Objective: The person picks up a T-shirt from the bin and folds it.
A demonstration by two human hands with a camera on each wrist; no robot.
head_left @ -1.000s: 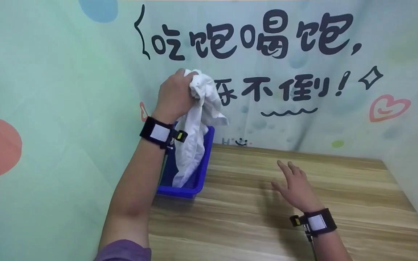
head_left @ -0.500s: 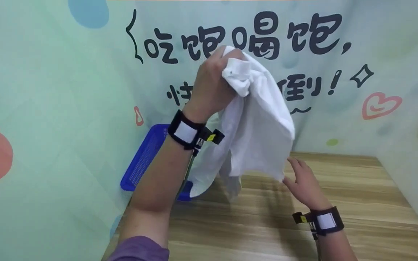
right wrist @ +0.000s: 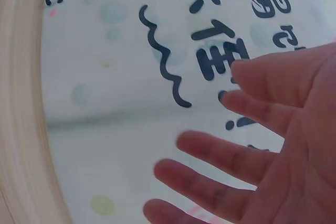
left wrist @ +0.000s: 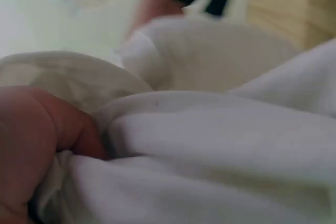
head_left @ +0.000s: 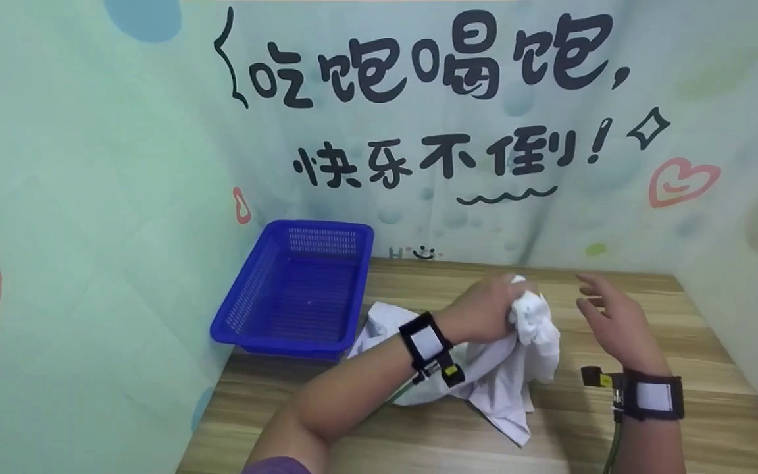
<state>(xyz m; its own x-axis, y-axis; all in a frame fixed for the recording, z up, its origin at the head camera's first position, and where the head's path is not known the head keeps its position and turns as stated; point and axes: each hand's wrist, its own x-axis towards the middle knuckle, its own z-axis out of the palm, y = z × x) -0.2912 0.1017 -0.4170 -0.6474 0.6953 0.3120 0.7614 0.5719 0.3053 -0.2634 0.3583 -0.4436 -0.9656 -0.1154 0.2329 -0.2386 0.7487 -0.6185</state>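
Landmark for all places: the blue basket (head_left: 306, 299), upright at the back of the worktop (head_left: 353, 447), close against the printed backdrop (head_left: 385, 214). Its wide mouth faces up; standing on its own base, it probably needs no hand to steady it.

White cloth (head_left: 501, 378): right of the basket and nearer the wearer. One end lies on the worktop just beside the basket's right side; contact there I cannot tell. The other end is bunched and lifted, farther right of the basket. Likely reason for the slack, folded shape: cloth this limp takes no form of its own, so the worktop bears the trailing part while the grip holds up the rest.

Left hand (head_left: 484, 313): well right of the basket, fingers curled into the bunch, gripping the cloth. The left wrist view shows a digit pressed deep between folds. A gathered hold presumably stops thin fabric slipping. The forearm passes over part of the cloth, hiding it.

Right hand (head_left: 619, 322): farthest right of the basket, apart from the cloth. Fingers parted and lightly bent, nothing held; it looks raised off the worktop. That posture, beside the bunch, seems to leave it free to take fabric.
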